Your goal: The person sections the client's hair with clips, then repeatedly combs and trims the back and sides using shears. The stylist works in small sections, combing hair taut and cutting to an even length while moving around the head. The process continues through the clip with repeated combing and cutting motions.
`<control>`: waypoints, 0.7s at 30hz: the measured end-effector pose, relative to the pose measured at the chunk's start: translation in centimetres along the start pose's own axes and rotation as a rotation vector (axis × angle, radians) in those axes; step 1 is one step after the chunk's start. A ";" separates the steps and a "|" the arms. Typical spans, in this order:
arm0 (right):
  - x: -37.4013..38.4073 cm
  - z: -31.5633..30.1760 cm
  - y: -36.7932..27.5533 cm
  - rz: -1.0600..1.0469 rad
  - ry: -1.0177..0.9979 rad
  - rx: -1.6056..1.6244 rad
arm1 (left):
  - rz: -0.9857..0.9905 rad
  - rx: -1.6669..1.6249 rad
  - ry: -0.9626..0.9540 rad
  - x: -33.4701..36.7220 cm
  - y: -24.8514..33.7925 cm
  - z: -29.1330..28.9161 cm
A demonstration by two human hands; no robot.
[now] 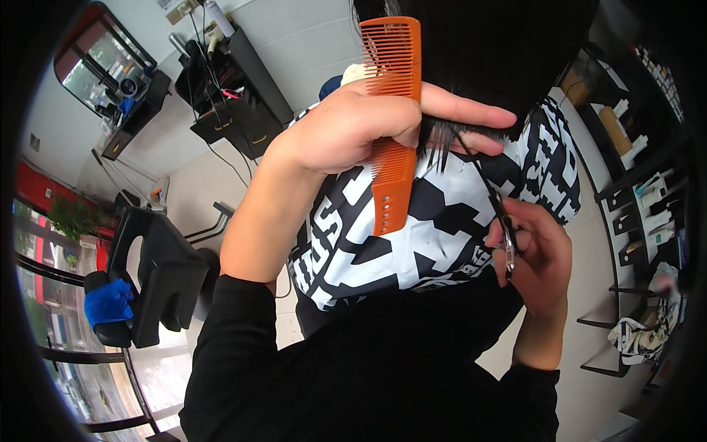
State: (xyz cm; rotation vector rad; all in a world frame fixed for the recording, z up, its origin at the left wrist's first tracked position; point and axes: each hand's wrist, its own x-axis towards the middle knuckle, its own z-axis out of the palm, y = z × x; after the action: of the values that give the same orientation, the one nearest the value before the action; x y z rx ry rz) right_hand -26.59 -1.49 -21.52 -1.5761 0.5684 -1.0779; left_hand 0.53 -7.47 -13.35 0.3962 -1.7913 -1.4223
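Observation:
My left hand grips an orange comb against its palm, with the comb standing nearly upright, teeth to the left. Between the two stretched fingers of the same hand runs a lock of dark hair, its cut-looking ends hanging below them. My right hand, lower and to the right, is closed around the handles of a pair of scissors. The thin blades slant up and left to the hair ends under my left fingers. A seated person's long black hair hangs above a black-and-white patterned cape.
At the left stand a black salon chair with a blue cloth and a wall mirror. A black cabinet carrying cords and tools is at the upper left. Shelves with bottles and cloths line the right.

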 end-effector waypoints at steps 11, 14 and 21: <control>0.4 0.8 -0.7 0.096 0.080 -0.006 | -0.014 -0.031 0.001 0.0 -0.2 -0.1; -0.4 0.3 -0.4 0.101 0.077 -0.019 | -0.019 -0.045 0.030 0.0 0.3 0.4; 0.3 0.8 -0.7 0.090 0.059 -0.024 | -0.027 -0.028 0.020 -0.2 0.1 0.1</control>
State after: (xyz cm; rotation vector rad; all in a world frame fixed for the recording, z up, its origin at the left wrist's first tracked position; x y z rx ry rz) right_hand -25.89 -1.08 -20.78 -1.5294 0.6883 -1.0552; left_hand 0.56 -7.22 -13.28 0.4198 -1.7548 -1.4553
